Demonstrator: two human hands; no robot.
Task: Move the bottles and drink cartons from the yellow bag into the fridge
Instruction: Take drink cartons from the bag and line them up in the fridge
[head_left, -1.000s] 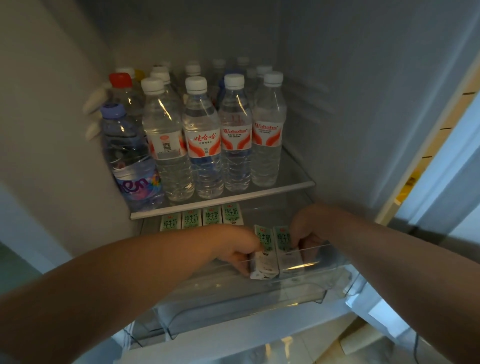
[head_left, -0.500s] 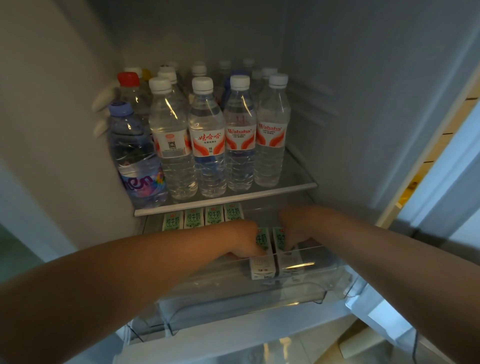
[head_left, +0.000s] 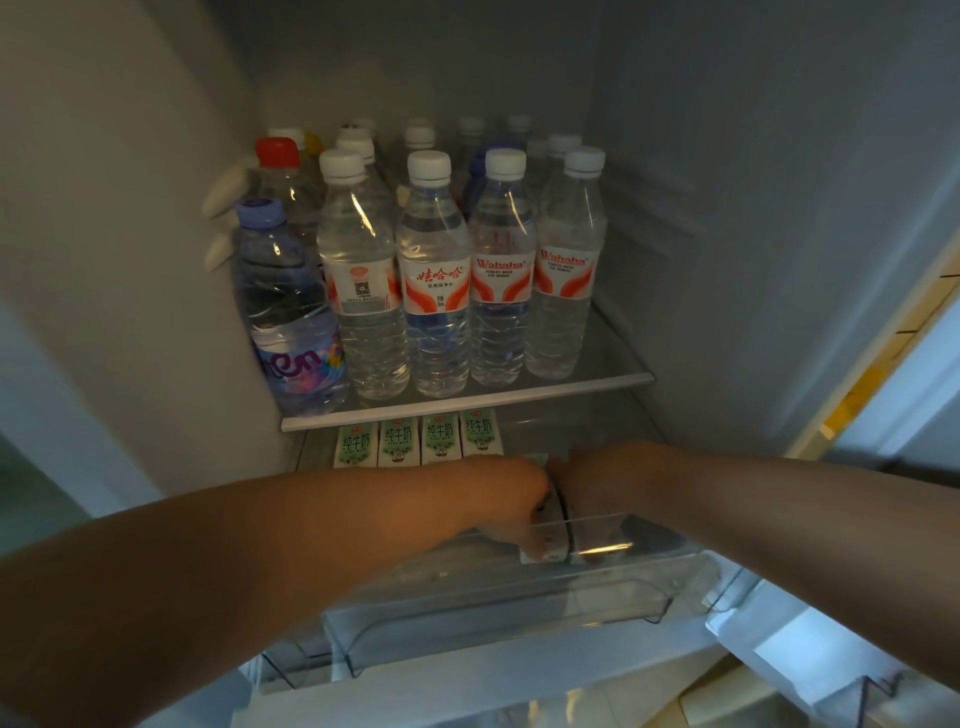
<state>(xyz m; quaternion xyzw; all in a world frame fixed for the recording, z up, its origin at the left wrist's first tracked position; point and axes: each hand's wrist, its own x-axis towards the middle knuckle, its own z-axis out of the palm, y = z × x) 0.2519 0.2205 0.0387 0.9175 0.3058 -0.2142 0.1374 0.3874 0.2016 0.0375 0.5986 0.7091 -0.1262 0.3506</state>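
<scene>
As left hand (head_left: 511, 501) grips, cartons (head_left: 545, 552) against curled fingers (head_left: 500, 538)

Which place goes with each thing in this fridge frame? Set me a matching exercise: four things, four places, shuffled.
Things
1. red-capped bottle
2. purple-capped bottle
3. row of four green cartons
4. held cartons

Places
A. front left corner of the glass shelf
B. below the glass shelf, beyond the hands
C. behind the front wall of the clear drawer, gripped between the left hand and right hand
D. on the glass shelf, behind the purple-capped bottle

Pairs: 1-D, 2-A, 3-B, 4-C
</scene>
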